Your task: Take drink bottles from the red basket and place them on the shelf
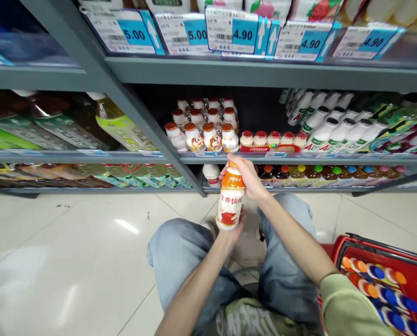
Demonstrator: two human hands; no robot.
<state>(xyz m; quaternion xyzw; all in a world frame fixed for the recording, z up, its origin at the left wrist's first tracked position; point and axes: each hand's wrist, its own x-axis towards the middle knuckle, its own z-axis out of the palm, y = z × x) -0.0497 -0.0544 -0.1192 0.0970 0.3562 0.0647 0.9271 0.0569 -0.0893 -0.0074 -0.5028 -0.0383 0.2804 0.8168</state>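
A white drink bottle (230,205) with an orange neck band and red lettering is held upright, slightly tilted, between my knees and the shelf. My right hand (247,175) grips it around the cap and neck, hiding most of the cap. From below and behind, my left hand (236,228) supports its base, with the fingers largely hidden by the bottle. Just beyond the bottle, small round bottles with orange-brown caps (213,136) stand in rows on the shelf.
A red basket (337,254) full of orange- and blue-capped bottles stands at my right. A red-capped multipack (273,141) and white bottles (329,133) share the shelf (229,159). Colourful-capped bottles (315,173) fill the lowest level. Price tags (232,31) line the shelf above.
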